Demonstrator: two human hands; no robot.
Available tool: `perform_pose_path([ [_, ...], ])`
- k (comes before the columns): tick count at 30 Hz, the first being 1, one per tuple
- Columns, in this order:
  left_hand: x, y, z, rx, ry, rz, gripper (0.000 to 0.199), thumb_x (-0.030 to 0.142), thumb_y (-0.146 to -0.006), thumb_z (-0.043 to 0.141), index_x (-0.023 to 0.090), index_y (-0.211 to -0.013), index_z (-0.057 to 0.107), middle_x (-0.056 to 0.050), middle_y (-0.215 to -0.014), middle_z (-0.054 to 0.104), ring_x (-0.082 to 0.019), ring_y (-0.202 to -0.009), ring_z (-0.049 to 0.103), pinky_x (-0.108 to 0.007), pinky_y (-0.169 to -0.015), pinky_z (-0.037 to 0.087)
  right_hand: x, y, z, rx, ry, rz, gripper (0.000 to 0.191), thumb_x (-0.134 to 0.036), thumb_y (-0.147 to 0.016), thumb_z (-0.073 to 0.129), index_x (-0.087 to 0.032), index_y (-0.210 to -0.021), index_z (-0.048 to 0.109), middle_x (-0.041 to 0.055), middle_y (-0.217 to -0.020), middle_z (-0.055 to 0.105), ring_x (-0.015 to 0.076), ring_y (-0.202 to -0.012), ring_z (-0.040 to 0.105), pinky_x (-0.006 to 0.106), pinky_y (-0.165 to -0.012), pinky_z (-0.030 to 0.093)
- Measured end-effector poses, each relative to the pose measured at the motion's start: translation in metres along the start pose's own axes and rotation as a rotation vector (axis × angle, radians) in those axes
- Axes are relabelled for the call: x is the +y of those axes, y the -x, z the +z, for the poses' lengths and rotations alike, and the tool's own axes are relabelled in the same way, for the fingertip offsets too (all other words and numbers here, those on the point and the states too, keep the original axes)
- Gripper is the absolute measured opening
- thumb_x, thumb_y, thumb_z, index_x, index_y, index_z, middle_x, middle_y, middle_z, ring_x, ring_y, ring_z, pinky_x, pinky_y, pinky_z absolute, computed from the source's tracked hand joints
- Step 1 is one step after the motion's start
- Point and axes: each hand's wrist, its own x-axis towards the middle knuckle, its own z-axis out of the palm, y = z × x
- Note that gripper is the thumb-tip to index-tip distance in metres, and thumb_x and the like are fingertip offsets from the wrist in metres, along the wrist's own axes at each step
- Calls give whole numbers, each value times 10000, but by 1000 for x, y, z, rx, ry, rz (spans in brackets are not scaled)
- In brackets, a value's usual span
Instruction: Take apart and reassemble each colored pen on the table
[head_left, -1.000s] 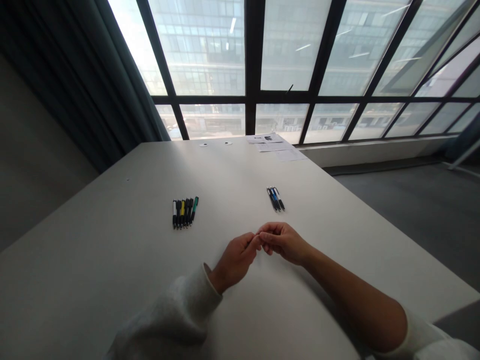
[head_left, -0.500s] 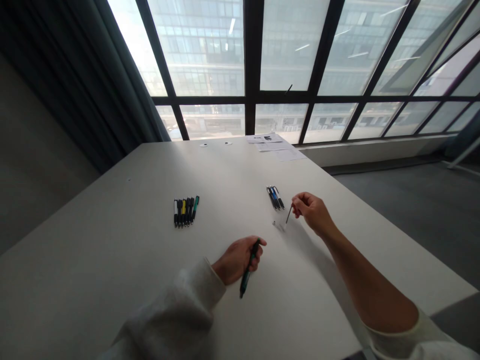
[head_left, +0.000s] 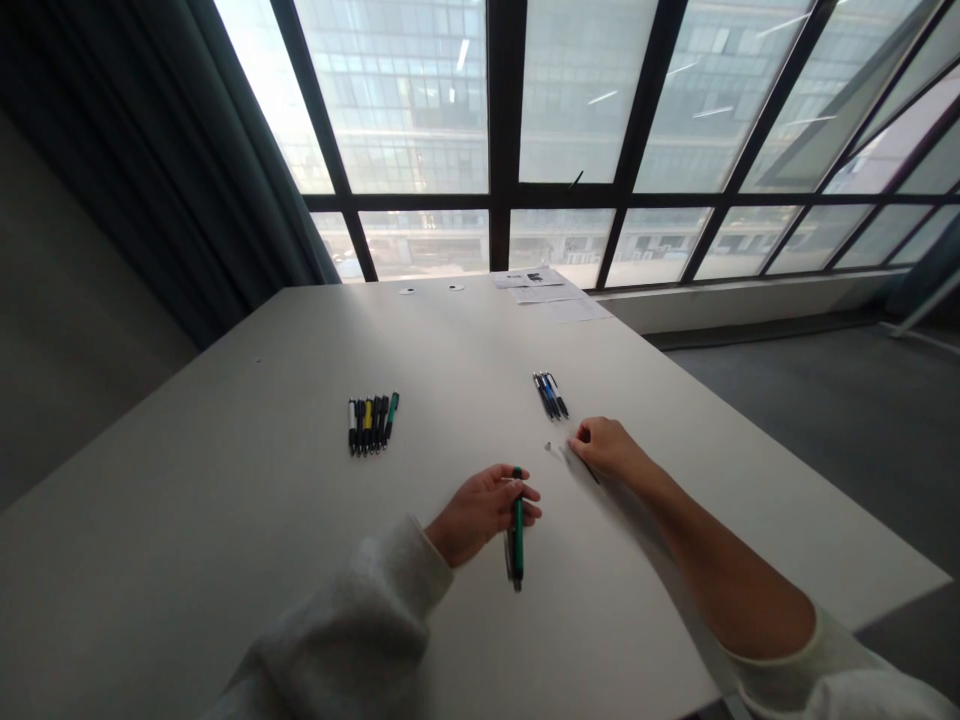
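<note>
My left hand (head_left: 484,510) holds a green pen (head_left: 518,540) between thumb and fingers, its lower end pointing toward me. The other fingers are loosely spread behind it. To the right, my right hand (head_left: 611,447) is closed in a pinch low over the white table. A thin dark pen refill (head_left: 590,472) runs from the pinch back under the hand, toward the lower right. Just left of the fingertips lies a small metallic pen part (head_left: 548,446), too small to make out fully.
Several pens (head_left: 367,425), black, white, yellow and green, lie in a row on the left of the white table (head_left: 300,560). Another small row of pens (head_left: 551,396) lies beyond my right hand. Paper sheets (head_left: 551,293) rest at the far edge, before the windows.
My right hand has moved down and slightly left, and the refill now points back toward me. My left hand has loosened its fingers and turned the green pen nearly straight.
</note>
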Motion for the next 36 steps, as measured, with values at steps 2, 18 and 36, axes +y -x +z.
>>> perform_pose_path([
  [2, -2, -2, 1, 43, -72, 39, 439, 399, -743, 806, 142, -987, 547, -82, -912, 683, -193, -765, 713, -376, -782, 567, -1, 0, -1, -3, 17, 1, 232, -338, -836, 625, -141, -789, 739, 95, -813, 751, 207, -767, 659, 258, -647, 392],
  [18, 6, -9, -29, 448, -1203, 493, 370, 360, -870, 587, 152, -1167, 662, 25, -655, 630, -142, -615, 592, -275, -697, 490, 5, -2, -9, -100, 72, -21, 214, -306, -872, 614, -142, -821, 742, 130, -885, 750, 216, -807, 671, 261, -646, 393],
  [36, 17, -35, -26, 425, -1596, 483, 279, 340, -932, 509, 221, -1095, 702, -44, -909, 738, -201, -870, 669, -282, -788, 471, -3, 8, -14, -256, -102, -39, 73, -159, -731, 659, -136, -731, 728, 42, -563, 705, 154, -534, 679, 194, -543, 460],
])
